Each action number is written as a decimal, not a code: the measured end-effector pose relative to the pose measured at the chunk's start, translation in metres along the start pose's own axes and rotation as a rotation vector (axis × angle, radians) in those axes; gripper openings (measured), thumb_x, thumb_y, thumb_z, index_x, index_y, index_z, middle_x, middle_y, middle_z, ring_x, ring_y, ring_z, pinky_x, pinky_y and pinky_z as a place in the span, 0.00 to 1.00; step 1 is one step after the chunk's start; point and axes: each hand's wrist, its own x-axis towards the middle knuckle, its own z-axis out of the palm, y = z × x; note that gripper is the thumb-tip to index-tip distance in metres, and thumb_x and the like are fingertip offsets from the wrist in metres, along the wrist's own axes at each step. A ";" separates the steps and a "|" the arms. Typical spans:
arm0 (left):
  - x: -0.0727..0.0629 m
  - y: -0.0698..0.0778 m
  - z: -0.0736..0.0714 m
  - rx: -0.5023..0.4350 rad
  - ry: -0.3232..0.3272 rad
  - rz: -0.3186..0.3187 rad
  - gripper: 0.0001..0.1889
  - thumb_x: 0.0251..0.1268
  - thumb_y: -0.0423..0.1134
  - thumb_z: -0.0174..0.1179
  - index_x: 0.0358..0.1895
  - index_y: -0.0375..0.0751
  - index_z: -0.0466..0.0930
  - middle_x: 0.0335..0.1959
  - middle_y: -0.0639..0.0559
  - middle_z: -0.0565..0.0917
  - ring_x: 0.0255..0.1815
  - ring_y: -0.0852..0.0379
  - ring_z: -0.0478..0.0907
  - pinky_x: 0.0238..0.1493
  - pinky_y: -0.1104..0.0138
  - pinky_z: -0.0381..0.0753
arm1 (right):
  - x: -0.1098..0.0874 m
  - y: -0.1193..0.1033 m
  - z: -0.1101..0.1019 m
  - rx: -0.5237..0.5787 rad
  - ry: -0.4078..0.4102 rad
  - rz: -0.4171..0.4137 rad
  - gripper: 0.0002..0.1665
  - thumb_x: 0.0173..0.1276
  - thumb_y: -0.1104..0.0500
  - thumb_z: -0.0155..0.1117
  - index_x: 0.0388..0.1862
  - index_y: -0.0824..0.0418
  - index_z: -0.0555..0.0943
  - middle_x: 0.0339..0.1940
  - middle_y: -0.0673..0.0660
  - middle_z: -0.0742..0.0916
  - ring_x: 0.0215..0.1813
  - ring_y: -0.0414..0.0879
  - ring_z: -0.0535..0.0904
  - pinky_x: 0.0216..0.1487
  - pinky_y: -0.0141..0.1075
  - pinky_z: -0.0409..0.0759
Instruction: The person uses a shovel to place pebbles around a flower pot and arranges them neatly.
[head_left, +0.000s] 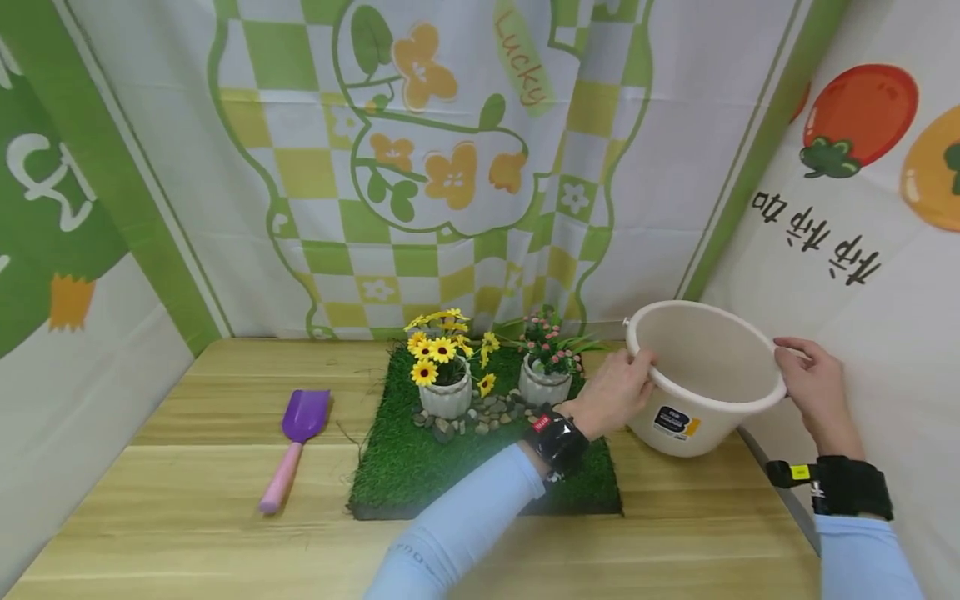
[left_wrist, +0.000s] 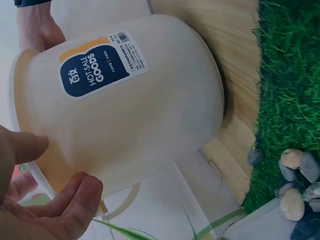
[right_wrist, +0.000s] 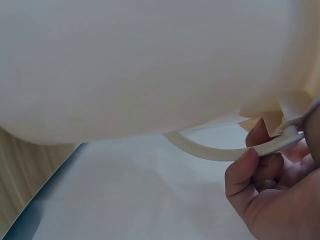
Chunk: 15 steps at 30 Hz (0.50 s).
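Observation:
A cream plastic bucket (head_left: 697, 417) stands upright at the table's right side, with a dark label on its wall. My left hand (head_left: 611, 392) grips its rim on the left, fingers curled at the edge; the left wrist view shows this thumb (left_wrist: 30, 146) against the wall just below the rim. On the opposite side my right hand (head_left: 817, 387) holds the bucket at the rim. In the right wrist view, those fingers (right_wrist: 240, 172) pinch the curved handle (right_wrist: 215, 152) close to where it joins the bucket. The handle hangs behind the wall.
Left of the bucket lies a square of artificial turf (head_left: 480, 479), bearing pebbles (head_left: 487, 412), a pot of yellow flowers (head_left: 446, 396) and a pot of pink flowers (head_left: 543, 383). A purple trowel (head_left: 303, 417) with a pink handle rests on the wooden table (head_left: 187, 483). Printed curtains (head_left: 450, 275) hang behind.

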 end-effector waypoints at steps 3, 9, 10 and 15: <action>-0.003 -0.002 0.003 0.034 0.007 -0.003 0.11 0.72 0.41 0.56 0.53 0.42 0.73 0.37 0.50 0.83 0.38 0.58 0.80 0.41 0.70 0.76 | 0.001 -0.001 0.004 -0.006 0.001 -0.003 0.33 0.77 0.47 0.47 0.68 0.70 0.66 0.26 0.26 0.77 0.29 0.27 0.79 0.28 0.27 0.80; -0.008 -0.004 0.003 0.090 0.035 -0.019 0.12 0.72 0.42 0.56 0.52 0.43 0.73 0.38 0.49 0.83 0.39 0.57 0.80 0.41 0.68 0.78 | 0.002 -0.003 0.008 -0.029 -0.012 -0.004 0.32 0.77 0.46 0.46 0.67 0.69 0.68 0.28 0.28 0.77 0.28 0.30 0.78 0.26 0.29 0.79; -0.009 -0.003 0.003 0.098 0.033 -0.023 0.12 0.72 0.43 0.57 0.53 0.43 0.73 0.39 0.49 0.83 0.39 0.57 0.80 0.40 0.69 0.78 | 0.002 -0.003 0.008 -0.037 -0.013 -0.006 0.32 0.77 0.46 0.45 0.66 0.69 0.68 0.27 0.28 0.77 0.28 0.31 0.78 0.26 0.30 0.79; -0.010 -0.001 0.001 0.144 -0.008 -0.046 0.16 0.74 0.47 0.54 0.58 0.46 0.72 0.42 0.49 0.83 0.40 0.56 0.80 0.34 0.70 0.77 | 0.000 0.000 0.006 -0.085 -0.010 0.000 0.31 0.78 0.46 0.44 0.65 0.68 0.69 0.26 0.29 0.76 0.24 0.34 0.75 0.23 0.32 0.77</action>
